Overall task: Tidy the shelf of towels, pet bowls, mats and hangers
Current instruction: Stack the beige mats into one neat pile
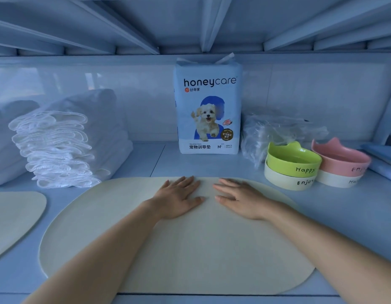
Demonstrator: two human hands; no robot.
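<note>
The left hand [179, 197] and right hand [241, 198] lie flat, fingers straight and slightly spread, pressing side by side on the far part of a large cream mat [190, 249] on the shelf [354, 216]. A second mat [12, 216] lies apart to the left, with stacked white towels [56, 150] behind it. Further back stands a honeycare pad pack [208, 108] (upright, at the wall), and to the right a green bowl [293, 160] nests in a cream bowl [288, 179] beside a pink bowl [341, 157], crumpled plastic bags [275, 130] behind.

Both bare forearms extend forward from the near edge, converging toward centre. The left hand [178, 197] and right hand [239, 199] lie palm-down, fingers straight and slightly spread, thumbs nearly meeting.
</note>
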